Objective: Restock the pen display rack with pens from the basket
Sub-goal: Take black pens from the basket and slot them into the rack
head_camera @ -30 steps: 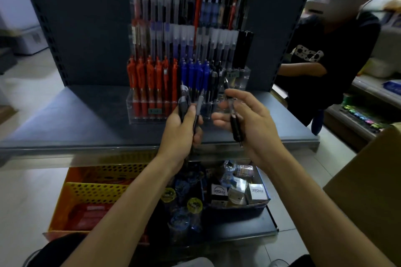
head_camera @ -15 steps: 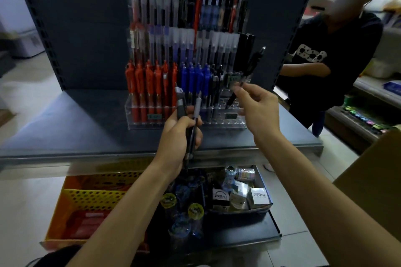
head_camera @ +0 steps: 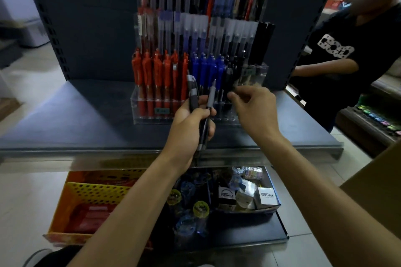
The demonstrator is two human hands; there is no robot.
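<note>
The clear pen display rack (head_camera: 152,118) stands on the grey shelf, with red pens (head_camera: 158,71) at the left of its front row, blue pens (head_camera: 206,67) in the middle and black ones at the right. My left hand (head_camera: 191,128) grips a few black and grey pens (head_camera: 209,102) upright in front of the rack. Just to the right, my right hand (head_camera: 253,108) pinches a black pen (head_camera: 228,78) between thumb and fingertip, standing upright at the black row. An orange and yellow basket (head_camera: 91,191) sits on the floor at lower left.
A person in a black T-shirt (head_camera: 347,54) stands close at the right of the shelf. Below the shelf edge (head_camera: 86,150), a dark tray (head_camera: 269,182) holds small boxes and round tape rolls. A cardboard box (head_camera: 377,197) fills the lower right.
My right hand has carried the black pen from in front of me, swung it up to the right, then brought it down upright into the black row. My left hand stayed put.
</note>
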